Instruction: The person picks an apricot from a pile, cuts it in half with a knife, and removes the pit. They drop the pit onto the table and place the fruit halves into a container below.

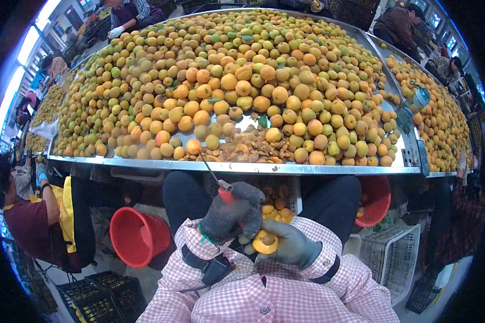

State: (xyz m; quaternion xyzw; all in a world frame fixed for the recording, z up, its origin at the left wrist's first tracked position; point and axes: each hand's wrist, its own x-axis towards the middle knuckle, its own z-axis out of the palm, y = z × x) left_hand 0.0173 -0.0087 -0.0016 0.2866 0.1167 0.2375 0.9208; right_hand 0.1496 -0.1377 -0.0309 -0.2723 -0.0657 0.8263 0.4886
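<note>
Apricot [264, 242], cut face up, sits low in the frame in front of the chest, btwn the knees and well below the tabletop [253, 168] rim. R hand [293, 247], in a smooth grey glove, is closed around it from the right and below. L hand [233, 212] (fuzzy grey glove) rests just above and touches the fruit, clenched on a red-handled tool [224, 194] w/ a thin metal tip pointing up toward the rim.

Under the hands, btwn the legs, is a bin of apricots [275, 209]. Red bucket [137, 235] is to the left of the knees, a second red bucket [376, 200] to the right, a white crate [393, 253] near it.

On the tabletop: a big heap of apricots [242, 81], w/ a patch of brown pits [242, 152] at the near edge. A co-worker [32, 226] in a yellow apron sits at far left.
</note>
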